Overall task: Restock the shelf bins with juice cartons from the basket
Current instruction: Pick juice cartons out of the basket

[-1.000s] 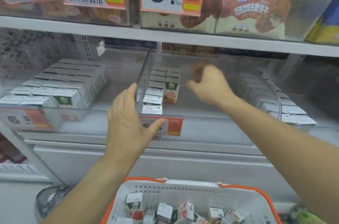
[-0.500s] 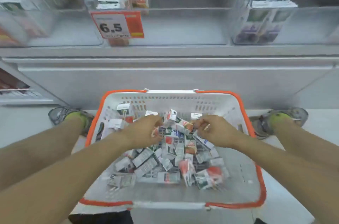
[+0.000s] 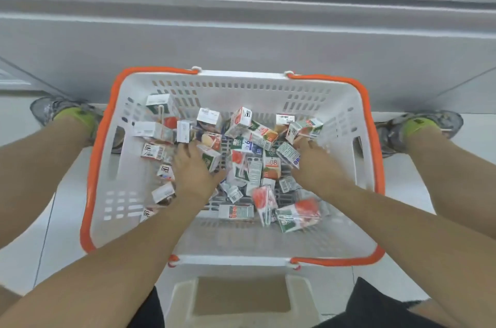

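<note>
The white basket with orange handles (image 3: 346,102) stands on a stool below me and holds several small juice cartons (image 3: 271,166) in a loose heap. Both my hands are down inside it. My left hand (image 3: 192,170) lies on the left part of the heap, and a green-and-white carton (image 3: 210,157) sits between its thumb and fingers. My right hand (image 3: 315,166) reaches into the right part. Its fingertips touch a carton (image 3: 304,127) near the far wall, and another carton (image 3: 288,154) lies against its thumb side. Motion blur hides how its fingers close.
The grey base of the shelf unit (image 3: 241,40) runs across the top of the view, just behind the basket. My feet in grey shoes (image 3: 57,110) (image 3: 426,123) stand on the pale floor either side. The stool's seat (image 3: 241,298) shows below the basket.
A second ago both hands were up at the clear shelf bins. They have since dropped into the basket, and my view has tilted down until the bins are out of sight.
</note>
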Demonstrator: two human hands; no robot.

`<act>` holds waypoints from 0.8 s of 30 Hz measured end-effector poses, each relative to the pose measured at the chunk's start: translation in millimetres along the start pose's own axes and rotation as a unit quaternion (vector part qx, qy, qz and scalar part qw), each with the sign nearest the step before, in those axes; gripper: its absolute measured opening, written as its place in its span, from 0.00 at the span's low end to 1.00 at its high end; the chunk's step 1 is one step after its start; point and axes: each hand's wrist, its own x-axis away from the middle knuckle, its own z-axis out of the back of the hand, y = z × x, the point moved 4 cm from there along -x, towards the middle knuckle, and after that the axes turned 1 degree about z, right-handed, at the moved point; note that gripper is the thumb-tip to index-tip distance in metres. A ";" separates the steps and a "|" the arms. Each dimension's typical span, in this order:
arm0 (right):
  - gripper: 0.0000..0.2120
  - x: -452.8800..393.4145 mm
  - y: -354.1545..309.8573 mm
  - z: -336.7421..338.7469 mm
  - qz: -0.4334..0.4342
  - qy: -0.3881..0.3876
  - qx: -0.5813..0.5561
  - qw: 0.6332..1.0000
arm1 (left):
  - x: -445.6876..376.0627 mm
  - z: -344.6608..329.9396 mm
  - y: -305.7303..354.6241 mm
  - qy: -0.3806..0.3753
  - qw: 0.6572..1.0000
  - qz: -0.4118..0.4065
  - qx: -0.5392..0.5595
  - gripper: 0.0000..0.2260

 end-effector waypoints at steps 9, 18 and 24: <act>0.25 -0.8 -0.2 7.9 -0.023 0.018 -0.014 0.999 | -11.1 9.1 4.3 0.013 0.999 0.018 0.049 0.45; 0.09 21.8 -36.8 83.9 0.036 -0.051 -0.307 0.950 | 26.4 57.8 40.3 -0.340 0.732 0.170 0.565 0.28; 0.15 53.7 -57.8 172.7 0.119 -0.068 -0.440 0.888 | 22.1 134.9 80.3 -0.406 0.632 0.121 0.649 0.28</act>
